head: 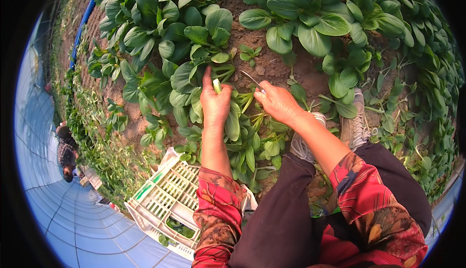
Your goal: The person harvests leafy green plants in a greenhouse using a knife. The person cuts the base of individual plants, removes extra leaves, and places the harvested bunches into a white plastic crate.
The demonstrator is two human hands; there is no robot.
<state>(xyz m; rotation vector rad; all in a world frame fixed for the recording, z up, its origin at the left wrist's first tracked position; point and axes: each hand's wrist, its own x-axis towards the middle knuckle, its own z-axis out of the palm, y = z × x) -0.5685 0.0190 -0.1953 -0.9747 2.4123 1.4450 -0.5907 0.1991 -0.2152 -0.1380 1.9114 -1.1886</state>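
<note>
My left hand (215, 100) grips a leafy green plant, probably bok choy (184, 79), whose pale cut stem end shows between thumb and fingers. Its dark leaves spread out to the left of the hand. In my right hand (275, 99) is a small knife (251, 79), its thin curved blade pointing up and left over the soil; most of the handle is hidden in my fist. A gap separates the blade from the stem in my left hand. Below both hands lies a heap of loose leafy greens (251, 148).
A white plastic crate (167, 199) holding greens stands by my left forearm. Rows of growing greens (302, 13) fill the far side and the right. My shoes (353, 119) rest among plants. A blue hose or pipe (82, 24) runs at upper left; another person (67, 151) is at far left.
</note>
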